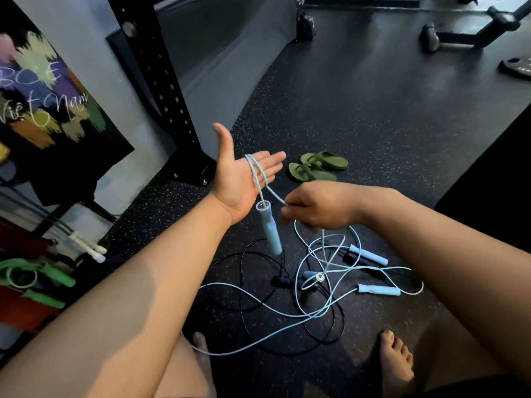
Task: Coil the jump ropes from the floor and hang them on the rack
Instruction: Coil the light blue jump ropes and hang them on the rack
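Observation:
My left hand (240, 173) is held flat, palm up, fingers apart. A light blue jump rope (260, 179) is looped over its fingers, and one blue handle (269, 228) dangles below the palm. My right hand (316, 206) is pinched on the same blue cord just right of the handle. More blue cord trails down to a tangle on the floor with other blue handles (378, 289) and a black rope (255, 285) with dark handles. The black rack post (161, 90) stands at the left.
Green flip-flops (317, 167) lie on the floor beyond my hands. At the left hang a white-handled rope (89, 248) and a green-handled rope (43, 280). My bare feet (395, 363) are at the bottom edge. Gym equipment (471, 33) stands far right.

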A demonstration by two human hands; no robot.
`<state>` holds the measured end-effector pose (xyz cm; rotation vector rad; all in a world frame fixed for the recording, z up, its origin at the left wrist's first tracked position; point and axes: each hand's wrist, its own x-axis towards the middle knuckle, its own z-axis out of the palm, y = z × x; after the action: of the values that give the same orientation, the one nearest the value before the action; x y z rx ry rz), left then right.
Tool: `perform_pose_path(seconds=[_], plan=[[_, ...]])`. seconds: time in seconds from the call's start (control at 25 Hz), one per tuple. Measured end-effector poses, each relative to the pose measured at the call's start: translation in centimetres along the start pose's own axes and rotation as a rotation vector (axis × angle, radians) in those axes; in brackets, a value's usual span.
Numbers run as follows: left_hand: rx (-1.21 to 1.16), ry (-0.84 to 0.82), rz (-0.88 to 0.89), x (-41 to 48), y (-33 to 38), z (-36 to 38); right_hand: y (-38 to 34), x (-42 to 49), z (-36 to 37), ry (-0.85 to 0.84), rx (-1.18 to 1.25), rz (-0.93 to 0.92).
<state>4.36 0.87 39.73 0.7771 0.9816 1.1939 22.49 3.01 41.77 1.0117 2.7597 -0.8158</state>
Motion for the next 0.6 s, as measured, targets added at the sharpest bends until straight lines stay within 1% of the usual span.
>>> perform_pose_path(seconds=[0.04, 0.08, 0.12, 0.2, 0.28, 0.36, 0.44, 0.52, 0.6], plan=[[0.112, -0.007, -0.032, -0.1, -0.2, 0.2, 0.1, 0.0, -0.4, 0.093, -0.061, -0.052], [0.202, -0.053, -0.083, -0.2, -0.4, 0.3, 0.4, 0.0, -0.8, 0.186, -0.085, -0.096], [0.259, -0.146, -0.147, -0.3, -0.6, 0.5, 0.8, 0.0, -1.2, 0.260, -0.085, -0.124], [0.314, -0.368, -0.259, -0.8, -0.6, 0.7, 1.7, -0.2, -1.9, 0.338, -0.077, -0.146], [0.366, -0.475, -0.323, -1.3, -0.4, 0.9, 2.7, -0.3, -2.3, 0.365, 0.015, -0.164], [0.408, -0.535, -0.350, -1.8, 0.1, 1.3, 3.3, -0.4, -2.3, 0.374, 0.221, -0.175], [0.373, -0.577, -0.351, -2.1, 0.5, 1.6, 4.0, -0.2, -1.6, 0.394, 0.393, -0.191], [0.276, -0.560, -0.322, -2.2, 0.7, 1.6, 4.6, 0.0, -0.5, 0.439, 0.460, -0.191], [0.137, -0.498, -0.279, -2.3, 0.8, 1.5, 5.4, 0.3, 0.8, 0.480, 0.484, -0.116]])
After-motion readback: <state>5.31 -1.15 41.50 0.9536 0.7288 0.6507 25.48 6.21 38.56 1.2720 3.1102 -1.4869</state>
